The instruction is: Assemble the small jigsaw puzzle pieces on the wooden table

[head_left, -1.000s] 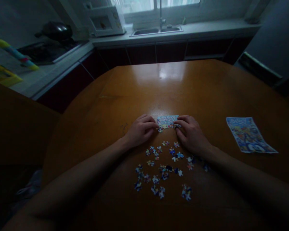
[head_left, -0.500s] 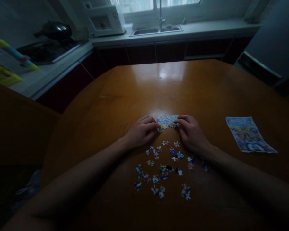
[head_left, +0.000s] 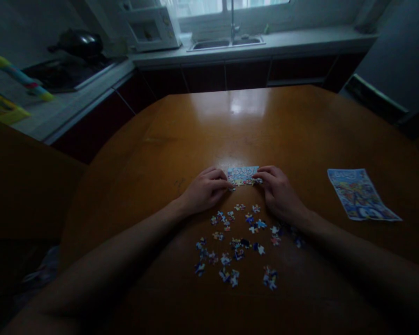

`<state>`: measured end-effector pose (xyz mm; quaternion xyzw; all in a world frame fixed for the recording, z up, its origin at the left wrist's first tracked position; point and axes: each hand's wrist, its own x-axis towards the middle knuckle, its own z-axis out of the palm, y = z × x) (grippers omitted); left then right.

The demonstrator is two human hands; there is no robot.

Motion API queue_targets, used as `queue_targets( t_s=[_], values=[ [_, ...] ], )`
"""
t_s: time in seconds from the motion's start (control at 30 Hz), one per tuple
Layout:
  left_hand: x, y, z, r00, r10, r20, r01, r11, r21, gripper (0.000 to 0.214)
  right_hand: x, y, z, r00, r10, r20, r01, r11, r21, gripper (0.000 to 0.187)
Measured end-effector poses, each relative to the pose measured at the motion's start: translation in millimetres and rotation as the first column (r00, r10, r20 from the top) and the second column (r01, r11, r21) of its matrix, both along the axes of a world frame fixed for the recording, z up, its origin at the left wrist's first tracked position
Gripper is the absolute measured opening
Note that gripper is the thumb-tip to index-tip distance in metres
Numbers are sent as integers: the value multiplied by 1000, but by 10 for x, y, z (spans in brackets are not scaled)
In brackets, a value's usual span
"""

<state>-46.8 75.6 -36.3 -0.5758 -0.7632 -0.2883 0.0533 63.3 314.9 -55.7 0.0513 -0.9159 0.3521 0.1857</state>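
Note:
A small joined strip of colourful jigsaw pieces (head_left: 242,175) lies on the brown wooden table (head_left: 272,125). My left hand (head_left: 204,190) rests knuckles up at its left end, fingers curled and fingertips pressed on its lower left edge. My right hand (head_left: 277,193) sits at its right end, fingers curled and pinched on that edge. Several loose puzzle pieces (head_left: 235,244) are scattered on the table between my forearms, nearer to me.
A printed puzzle picture sheet (head_left: 361,194) lies flat to the right. Beyond the table runs a kitchen counter with a sink (head_left: 226,43), a microwave (head_left: 153,30) and a stove with a dark pan (head_left: 80,44). Colourful items (head_left: 7,88) lie far left.
Both hands stay at the ends of the joined strip; only small finger shifts show. The view has drifted very slightly.

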Motion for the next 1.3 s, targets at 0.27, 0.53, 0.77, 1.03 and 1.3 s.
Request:
queue_targets(
  t_s=[0.27,0.53,0.77,1.03,1.3],
  values=[
    [-5,7,-6,1000,-4,-6,4,1000,6,26,-12,26,-27,1000,-3,7,3,999,-34,37],
    [-15,-9,-23,1000,-21,-13,22,999,47,31,-22,35,-37,1000,-12,3,12,997,-77,36],
    [-13,-4,-30,999,-9,-33,11,997,74,30,-32,44,-41,1000,-16,2,16,993,-117,36],
    [-20,4,-39,999,16,-31,-13,994,113,31,-36,47,-37,1000,-17,-6,17,994,-105,35],
    [-30,-9,-55,1000,-5,-26,8,996,88,32,-37,51,-44,1000,-30,6,31,994,-102,33]
  ],
)
